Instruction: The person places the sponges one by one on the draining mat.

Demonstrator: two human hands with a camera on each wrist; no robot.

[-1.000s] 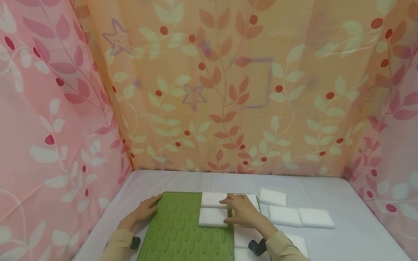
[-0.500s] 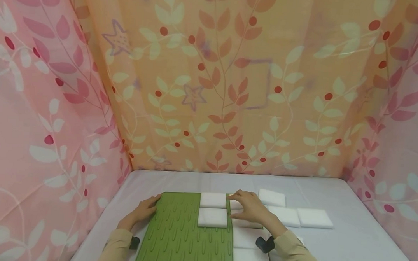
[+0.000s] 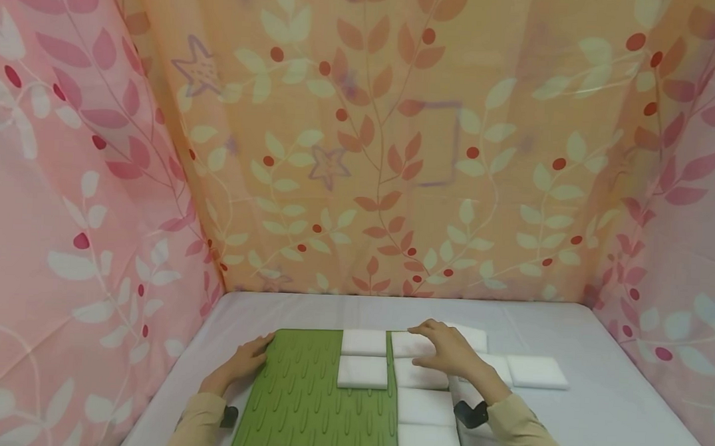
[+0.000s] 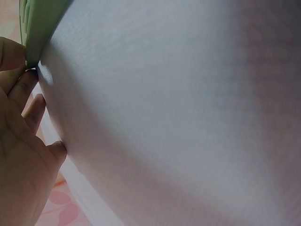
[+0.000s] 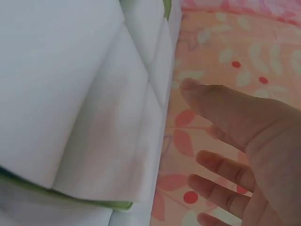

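Note:
A green mat (image 3: 316,407) with raised oblong ridges lies on the table. My left hand (image 3: 242,368) rests at its far left corner, fingertips touching the edge; the left wrist view shows the fingers by the green corner (image 4: 44,28). Two white foam pads (image 3: 363,371) sit one behind the other on the mat's far part. Along its right side runs a column of several more white pads (image 3: 427,407). My right hand (image 3: 450,350) hovers over the far end of that column, fingers spread and holding nothing, as the right wrist view also shows.
Further white pads lie on the table to the right, such as one (image 3: 537,372) at the far right and one (image 3: 472,338) partly behind my right hand. Floral curtains (image 3: 361,150) enclose the white table (image 3: 612,420) at the back and sides.
My right hand has drawn back to the right, off the far pads of the right column, uncovering more of them. My left hand and the mat have stayed in place.

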